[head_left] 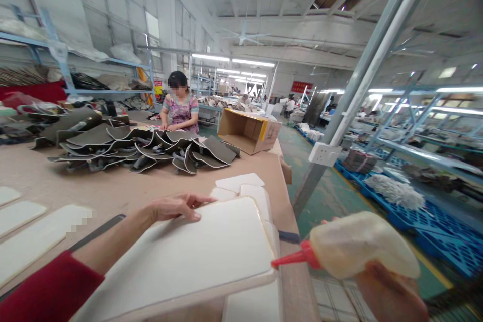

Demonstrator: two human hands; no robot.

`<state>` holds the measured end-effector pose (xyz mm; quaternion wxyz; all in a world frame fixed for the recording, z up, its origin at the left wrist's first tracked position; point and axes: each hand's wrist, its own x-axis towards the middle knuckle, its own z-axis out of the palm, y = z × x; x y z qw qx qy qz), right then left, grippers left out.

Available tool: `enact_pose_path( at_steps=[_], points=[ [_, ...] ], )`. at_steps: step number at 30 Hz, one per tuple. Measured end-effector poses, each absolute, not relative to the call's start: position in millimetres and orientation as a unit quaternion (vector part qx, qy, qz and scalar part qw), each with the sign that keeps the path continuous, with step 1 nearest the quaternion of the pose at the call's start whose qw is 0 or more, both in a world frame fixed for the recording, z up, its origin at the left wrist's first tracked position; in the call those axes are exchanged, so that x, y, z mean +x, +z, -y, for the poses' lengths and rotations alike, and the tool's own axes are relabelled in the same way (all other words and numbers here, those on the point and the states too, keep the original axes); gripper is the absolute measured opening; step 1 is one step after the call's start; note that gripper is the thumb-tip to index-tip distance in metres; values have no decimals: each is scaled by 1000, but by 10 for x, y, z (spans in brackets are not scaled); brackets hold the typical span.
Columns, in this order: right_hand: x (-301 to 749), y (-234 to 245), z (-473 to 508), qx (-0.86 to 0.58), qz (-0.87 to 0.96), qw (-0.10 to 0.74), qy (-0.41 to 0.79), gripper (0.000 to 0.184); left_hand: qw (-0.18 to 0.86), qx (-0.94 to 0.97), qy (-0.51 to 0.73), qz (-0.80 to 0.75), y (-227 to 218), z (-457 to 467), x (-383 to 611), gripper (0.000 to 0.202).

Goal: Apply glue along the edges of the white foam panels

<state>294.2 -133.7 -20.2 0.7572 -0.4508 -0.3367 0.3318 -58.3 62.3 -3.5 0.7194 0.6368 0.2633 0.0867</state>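
A white rounded-corner panel (196, 251) lies tilted in front of me, on top of other white panels (254, 201). My left hand (181, 207) grips its far edge, thumb on the upper face and fingers along the rim. In my right hand (390, 292) is a translucent squeeze glue bottle (362, 244), held on its side. Its red nozzle (292, 257) points left, with the tip at the panel's right corner. A shiny, yellowish line runs along that panel's right edge. The bottle hides most of my right fingers.
More white panels (22, 219) lie at the left of the brown table (158, 188). Dark grey bag pieces (147, 148) are heaped across its far side, near an open cardboard box (245, 131). A co-worker (181, 105) is behind them. A metal post (339, 115) with a socket stands right.
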Motion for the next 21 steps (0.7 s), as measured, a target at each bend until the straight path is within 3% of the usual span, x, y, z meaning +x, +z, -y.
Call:
enact_pose_path(
  at_steps=[5,13,21],
  points=[
    [2868,-183,1418,-443,264,802,303,92,719,620,125,-289,-146,-605,-596,71],
    [2912,-500,1438,-425,275,829,237,52,751,574,186,-270,-392,-526,-572,76],
    [2966,-637,1408,-425,271,838,210,51,776,525,225,-266,-591,-450,-469,81]
  ],
)
